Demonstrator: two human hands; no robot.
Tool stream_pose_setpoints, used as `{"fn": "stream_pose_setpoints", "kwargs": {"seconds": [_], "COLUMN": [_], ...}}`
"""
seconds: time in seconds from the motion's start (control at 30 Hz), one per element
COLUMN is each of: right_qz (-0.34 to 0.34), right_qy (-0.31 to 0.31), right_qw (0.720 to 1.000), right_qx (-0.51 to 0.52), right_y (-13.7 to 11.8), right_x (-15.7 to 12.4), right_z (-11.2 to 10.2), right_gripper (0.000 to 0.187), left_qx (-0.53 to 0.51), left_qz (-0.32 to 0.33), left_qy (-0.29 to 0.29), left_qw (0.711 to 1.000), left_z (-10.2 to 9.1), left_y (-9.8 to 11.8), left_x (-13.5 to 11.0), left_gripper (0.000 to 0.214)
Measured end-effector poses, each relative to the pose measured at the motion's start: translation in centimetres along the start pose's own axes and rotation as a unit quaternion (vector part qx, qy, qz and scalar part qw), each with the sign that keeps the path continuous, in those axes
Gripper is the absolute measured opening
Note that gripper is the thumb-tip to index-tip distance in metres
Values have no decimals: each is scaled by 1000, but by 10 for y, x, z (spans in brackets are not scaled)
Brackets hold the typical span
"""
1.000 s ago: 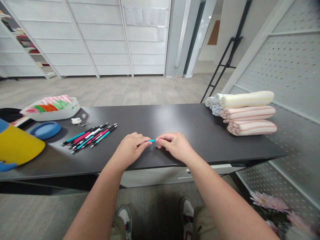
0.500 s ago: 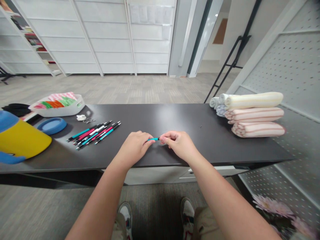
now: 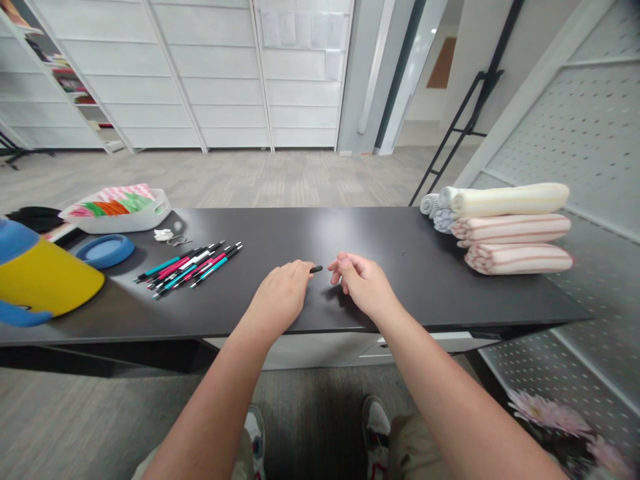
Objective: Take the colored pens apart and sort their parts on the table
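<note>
While my left hand [image 3: 281,297] is closed around a pen [image 3: 316,269], only its black end shows, jutting past the fingertips toward the right; the barrel is hidden in the fist. The pen is held low over the dark worktop [image 3: 300,230], near its front edge. Right hand [image 3: 363,283]: just right of the pen's end and not touching it, fingers loosely curled. Whether they pinch something small, I cannot tell.

Judgement: the pen is being worked at its end between both hands, with the right one off it at present. Retaking that end would call for a fine fingertip pinch, as little of it shows.

Left of the pen: row of pens [image 3: 189,262], lying flat. Farther left: blue dish [image 3: 105,251] and white tray [image 3: 120,225]. Well right of the pen and farther back: stacked rolled towels [image 3: 515,230].
</note>
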State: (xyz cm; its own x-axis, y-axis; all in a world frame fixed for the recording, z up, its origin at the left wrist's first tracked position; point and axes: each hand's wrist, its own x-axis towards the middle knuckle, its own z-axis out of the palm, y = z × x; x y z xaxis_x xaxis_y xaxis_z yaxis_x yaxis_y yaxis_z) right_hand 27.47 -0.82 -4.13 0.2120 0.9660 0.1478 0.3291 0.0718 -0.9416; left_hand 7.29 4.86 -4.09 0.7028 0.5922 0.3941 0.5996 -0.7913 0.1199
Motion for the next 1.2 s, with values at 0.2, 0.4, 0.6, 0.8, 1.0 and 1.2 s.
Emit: {"fn": "stream_pose_setpoints", "kwargs": {"seconds": [0.2, 0.4, 0.6, 0.8, 1.0, 1.2], "right_qz": [-34, -38, -45, -58, -64, -70], "right_qy": [-28, -39, -51, -53, -57, -70], "right_qw": [998, 998, 995, 994, 992, 991], "right_qx": [-39, -44, -69, -78, -92, -88], "right_y": [-1, -1, -5, -5, -5, -5], "right_x": [-1, -2, -4, -5, -5, -5], "right_z": [0, 0, 0, 0, 0, 0], "right_gripper": [64, 64, 61, 60, 60, 61], "left_qx": [10, -5, 5, -7, 0, 0], "left_qz": [-47, -73, -76, -7, -24, -56], "left_qy": [-28, -56, -39, 43, 18, -21], "left_qw": [998, 996, 996, 999, 1000, 998], "left_z": [-8, -12, -12, 2, -1, -13], "left_y": [5, 5, 5, 1, 2, 9], "left_x": [-2, -2, -2, -3, -3, -3], "left_gripper": [25, 30, 30, 32, 32, 29]}}
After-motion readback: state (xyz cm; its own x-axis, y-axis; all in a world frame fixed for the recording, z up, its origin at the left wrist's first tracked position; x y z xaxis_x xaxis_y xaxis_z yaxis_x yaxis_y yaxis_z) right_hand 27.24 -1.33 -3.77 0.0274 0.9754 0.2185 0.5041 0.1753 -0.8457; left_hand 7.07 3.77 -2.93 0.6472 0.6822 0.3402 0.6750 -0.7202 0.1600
